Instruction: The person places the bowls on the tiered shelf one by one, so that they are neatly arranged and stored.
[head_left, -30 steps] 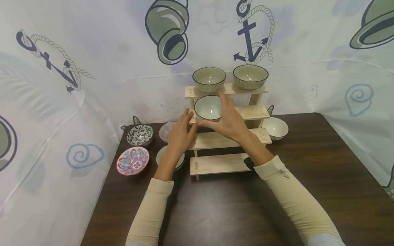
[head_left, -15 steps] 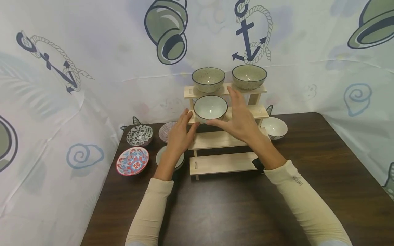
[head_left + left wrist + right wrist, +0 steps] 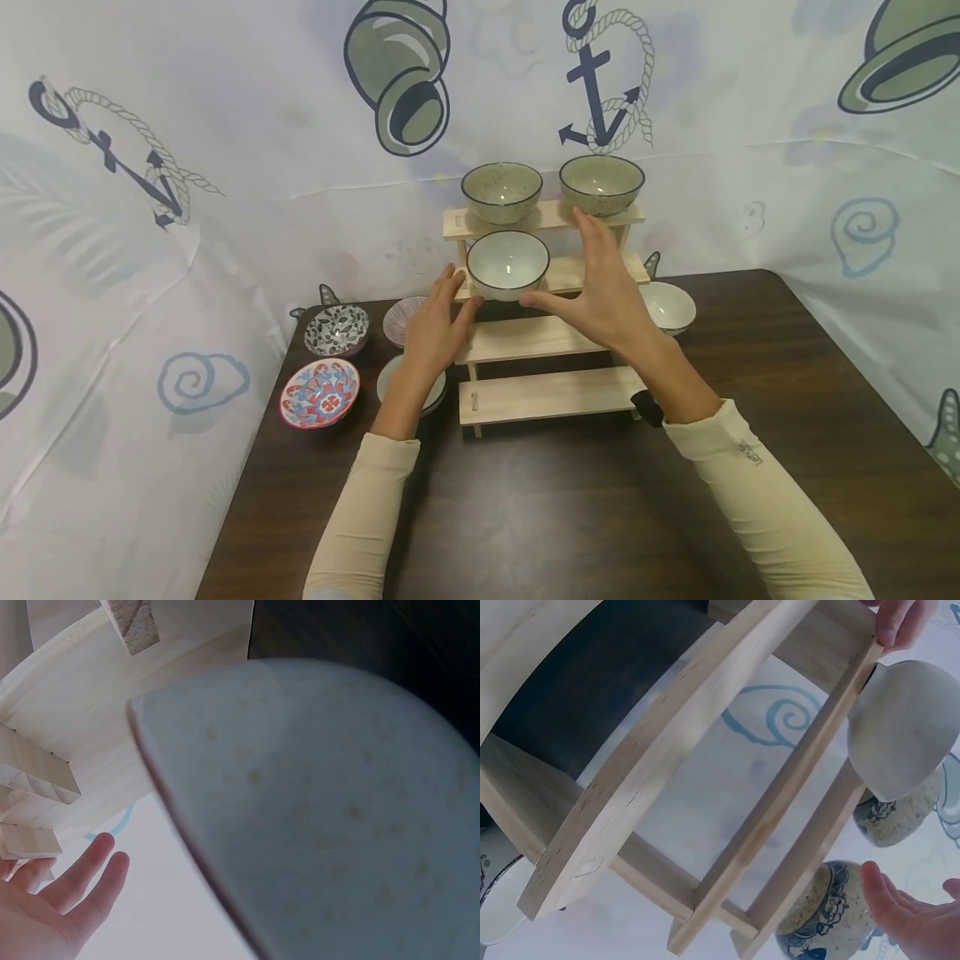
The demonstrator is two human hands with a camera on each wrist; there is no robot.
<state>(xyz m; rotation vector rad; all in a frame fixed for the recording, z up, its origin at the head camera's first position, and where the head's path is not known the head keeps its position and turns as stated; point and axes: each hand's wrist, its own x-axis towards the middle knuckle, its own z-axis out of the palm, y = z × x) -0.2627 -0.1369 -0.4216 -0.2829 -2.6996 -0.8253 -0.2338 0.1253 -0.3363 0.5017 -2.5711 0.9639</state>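
A white bowl with a dark rim [image 3: 507,262] sits at the left of the second-highest tier of a wooden stepped display shelf [image 3: 551,396]. My left hand [image 3: 435,329] holds the left end of that tier, thumb in front. In the right wrist view, left fingers [image 3: 904,622] touch the board's corner beside the bowl's outer wall [image 3: 907,727]. My right hand [image 3: 611,300] is spread to the right of the bowl, thumb low near its base and fingers pointing up. Nothing is in its grasp. Two speckled green bowls [image 3: 501,193] [image 3: 602,185] stand on the top tier.
Left of the shelf, the table [image 3: 510,517] bears a floral bowl [image 3: 337,330], red-and-blue dish [image 3: 320,393], striped bowl [image 3: 401,321] and pale bowl [image 3: 390,375] partly behind my left arm. A white bowl [image 3: 667,307] stands behind my right forearm. Printed cloth [image 3: 247,167] hangs behind.
My right hand has moved right, away from the white bowl, uncovering its right side. The bowl stays on its tier and my left hand keeps its place. The view has shifted slightly.
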